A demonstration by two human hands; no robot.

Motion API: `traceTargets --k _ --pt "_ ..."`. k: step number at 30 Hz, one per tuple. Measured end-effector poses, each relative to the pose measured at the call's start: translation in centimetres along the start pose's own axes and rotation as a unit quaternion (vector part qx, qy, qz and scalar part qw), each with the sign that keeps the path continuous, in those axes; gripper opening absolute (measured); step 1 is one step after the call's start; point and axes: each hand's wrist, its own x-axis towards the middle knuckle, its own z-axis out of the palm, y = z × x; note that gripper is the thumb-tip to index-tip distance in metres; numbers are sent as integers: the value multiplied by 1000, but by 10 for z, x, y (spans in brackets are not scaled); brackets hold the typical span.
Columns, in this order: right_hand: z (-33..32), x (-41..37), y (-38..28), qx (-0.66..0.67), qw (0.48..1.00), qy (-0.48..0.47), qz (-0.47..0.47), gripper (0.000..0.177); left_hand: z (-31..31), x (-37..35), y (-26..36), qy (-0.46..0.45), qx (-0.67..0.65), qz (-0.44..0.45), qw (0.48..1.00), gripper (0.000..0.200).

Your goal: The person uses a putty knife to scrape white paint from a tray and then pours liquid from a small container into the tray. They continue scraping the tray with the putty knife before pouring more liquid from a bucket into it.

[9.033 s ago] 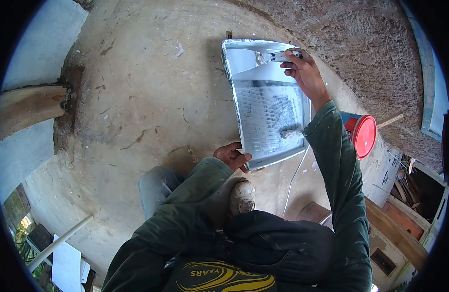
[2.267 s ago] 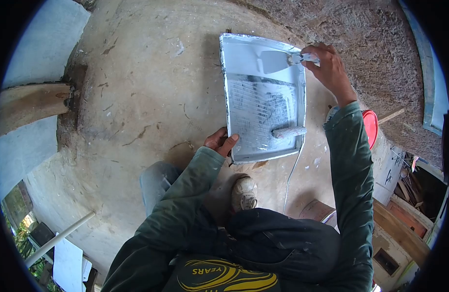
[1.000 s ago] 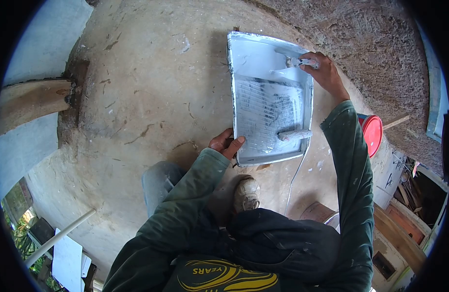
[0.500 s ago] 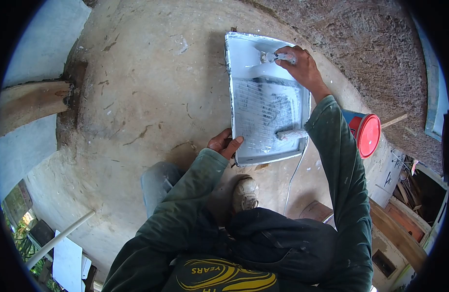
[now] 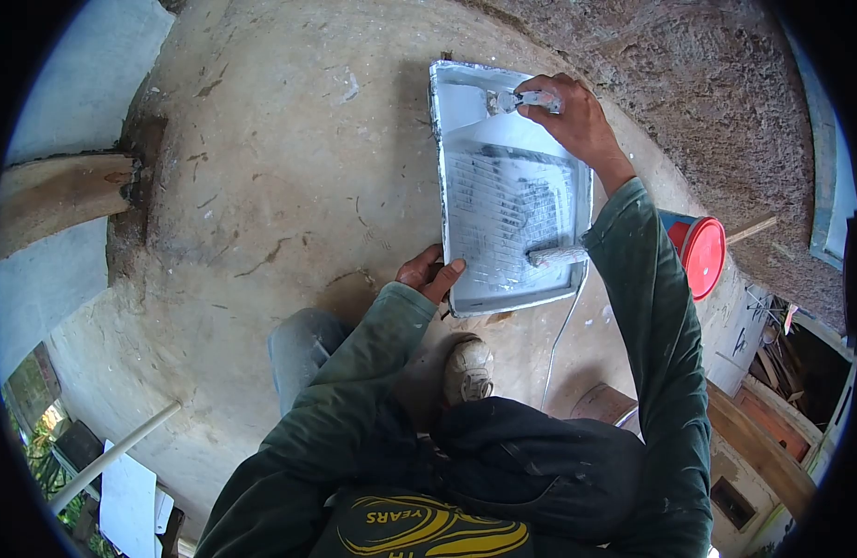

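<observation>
A paint tray (image 5: 470,209) with white paint in its far, deep end and a ribbed slope lies in front of me. My left hand (image 5: 428,273) grips its near left edge, thumb on the rim and fingers beneath. Over the deep end, my right hand (image 5: 582,126) is closed round the paint-smeared handle of a paintbrush (image 5: 537,99). The brush's bristles point left, down at the paint; their tips are hard to make out. On the slope's right side rests a small paint roller (image 5: 556,256), partly hidden by my right sleeve.
Right of the tray stands a bucket with a red lid (image 5: 704,258), a wooden stick beyond it. Another bucket (image 5: 603,405) is beside my right leg. My shoe (image 5: 468,369) is just below the tray. A wooden post (image 5: 66,200) and rough wall (image 5: 689,84) flank the floor.
My right hand has moved slightly toward the tray's far edge with the paintbrush, whose handle has turned a little. My left hand and the tray stay in place.
</observation>
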Motion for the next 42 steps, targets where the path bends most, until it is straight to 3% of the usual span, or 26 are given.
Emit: traceTargets --k 14,18,20,27,31,39,42 --pt "-23 -13 17 20 1000 9 15 25 0 0 -2 -3 -26 13 1000 47" --pt "-48 -28 39 -56 996 50 -50 26 -1 1 -3 3 -9 1 1000 47" --pt "-67 -34 38 -203 979 24 -6 26 -1 1 -2 -4 3 6 1000 48" --pt "-74 -40 42 -353 933 39 55 21 0 0 0 -8 -18 12 1000 49" --pt "-60 -39 54 -362 929 30 70 22 -1 0 -1 -5 -8 2 1000 49" --pt "-56 -34 89 -215 971 -2 108 23 -2 2 -3 -11 2 -13 1000 49" --pt "-53 -35 98 -192 979 7 69 23 -1 -1 0 -10 -27 2 1000 48"
